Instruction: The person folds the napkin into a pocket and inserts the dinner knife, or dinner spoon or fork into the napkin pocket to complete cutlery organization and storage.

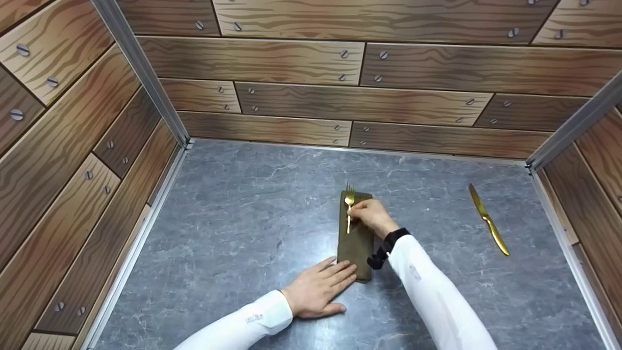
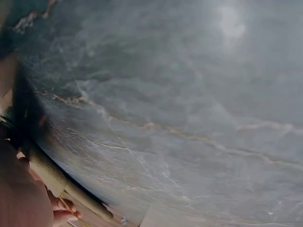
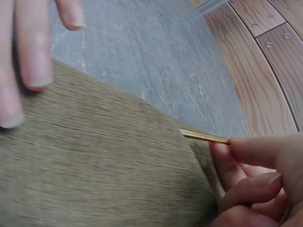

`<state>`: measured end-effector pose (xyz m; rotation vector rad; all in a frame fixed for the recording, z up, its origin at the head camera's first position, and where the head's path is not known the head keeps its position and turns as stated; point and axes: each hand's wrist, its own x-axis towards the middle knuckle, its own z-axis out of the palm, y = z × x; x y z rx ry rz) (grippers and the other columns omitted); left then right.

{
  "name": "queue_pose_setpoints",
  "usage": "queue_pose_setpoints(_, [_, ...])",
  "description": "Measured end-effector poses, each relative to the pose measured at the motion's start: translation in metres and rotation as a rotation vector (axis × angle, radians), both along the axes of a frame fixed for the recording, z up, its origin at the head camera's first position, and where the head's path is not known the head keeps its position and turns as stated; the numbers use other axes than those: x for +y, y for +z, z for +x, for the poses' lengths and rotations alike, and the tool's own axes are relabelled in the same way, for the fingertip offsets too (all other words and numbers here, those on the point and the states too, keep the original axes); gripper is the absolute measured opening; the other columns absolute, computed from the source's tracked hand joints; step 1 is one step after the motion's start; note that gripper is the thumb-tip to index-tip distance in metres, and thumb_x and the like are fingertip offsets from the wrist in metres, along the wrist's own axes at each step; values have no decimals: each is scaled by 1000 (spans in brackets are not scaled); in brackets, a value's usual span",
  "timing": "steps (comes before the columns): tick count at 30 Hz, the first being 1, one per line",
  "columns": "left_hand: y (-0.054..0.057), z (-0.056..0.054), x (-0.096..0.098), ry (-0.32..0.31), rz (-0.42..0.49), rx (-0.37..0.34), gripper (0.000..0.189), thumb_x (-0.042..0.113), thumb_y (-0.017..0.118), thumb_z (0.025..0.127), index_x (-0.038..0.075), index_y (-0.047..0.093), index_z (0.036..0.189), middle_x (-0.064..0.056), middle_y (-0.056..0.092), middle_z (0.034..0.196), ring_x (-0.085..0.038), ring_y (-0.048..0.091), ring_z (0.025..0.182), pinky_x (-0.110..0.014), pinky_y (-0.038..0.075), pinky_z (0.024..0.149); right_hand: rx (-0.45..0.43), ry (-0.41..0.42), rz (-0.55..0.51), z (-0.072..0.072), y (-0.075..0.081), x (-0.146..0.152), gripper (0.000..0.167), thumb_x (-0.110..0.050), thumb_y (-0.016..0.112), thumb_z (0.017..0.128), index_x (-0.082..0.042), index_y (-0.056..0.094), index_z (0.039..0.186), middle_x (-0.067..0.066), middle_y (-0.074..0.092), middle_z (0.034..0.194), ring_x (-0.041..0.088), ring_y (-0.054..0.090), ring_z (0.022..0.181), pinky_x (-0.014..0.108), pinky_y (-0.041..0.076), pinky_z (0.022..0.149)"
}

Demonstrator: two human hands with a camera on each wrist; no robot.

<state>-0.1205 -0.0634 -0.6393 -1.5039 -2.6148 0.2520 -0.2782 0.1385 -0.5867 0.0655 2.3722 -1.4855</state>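
A folded olive-brown cloth napkin point(image 1: 357, 250) lies lengthwise on the grey marbled surface. My left hand point(image 1: 317, 287) rests palm down at its near left edge, fingers straight and fingertips on the cloth. My right hand point(image 1: 373, 216) is over the napkin's far half and pinches a gold fork point(image 1: 349, 198) by its handle, tines pointing away. Up close in the right wrist view, thumb and fingers grip the thin fork handle point(image 3: 206, 137), whose end meets the napkin's edge point(image 3: 161, 116); whether it goes under a fold I cannot tell.
A gold knife point(image 1: 487, 218) lies at a slant on the surface to the right, apart from both hands. Wood-patterned panels point(image 1: 291, 99) wall in the back and both sides, with metal strips point(image 1: 141, 218) along their lower edges.
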Motion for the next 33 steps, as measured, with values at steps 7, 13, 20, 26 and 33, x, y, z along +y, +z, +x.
queue_pose_setpoints(7, [0,-3,4,28,-13,14,78,66,18,101,14,29,159,-4,22,166,-22,21,154,-42,19,125,-34,1,39,8,1,-1,16,-9,72,85,6,74,91,-3,61,73,11,51,65,23,42,56])
queue_pose_setpoints(13, [1,-5,5,36,-21,22,78,67,20,101,15,28,159,-3,22,166,-21,21,154,-41,19,125,-117,-9,44,11,1,-1,14,-11,73,83,2,76,87,-5,55,62,8,46,53,22,38,47])
queue_pose_setpoints(20, [3,-5,6,37,-23,10,78,66,21,101,14,29,159,-4,24,166,-22,22,153,-41,19,125,-181,-31,53,12,-5,-2,9,-12,74,81,-4,76,80,-9,45,51,5,35,44,21,29,40])
queue_pose_setpoints(26, [5,-5,9,32,25,7,77,66,27,101,13,36,156,-5,32,163,-23,28,151,-41,21,125,-198,-50,58,13,-13,-2,21,-14,73,82,-11,65,63,-8,43,50,7,32,42,23,26,38])
queue_pose_setpoints(33, [11,-8,12,37,37,-7,75,66,29,101,13,44,152,-4,41,158,-22,34,149,-41,23,124,-143,-63,10,14,-20,-6,11,-7,72,80,-4,72,70,-8,42,50,5,33,44,21,27,42])
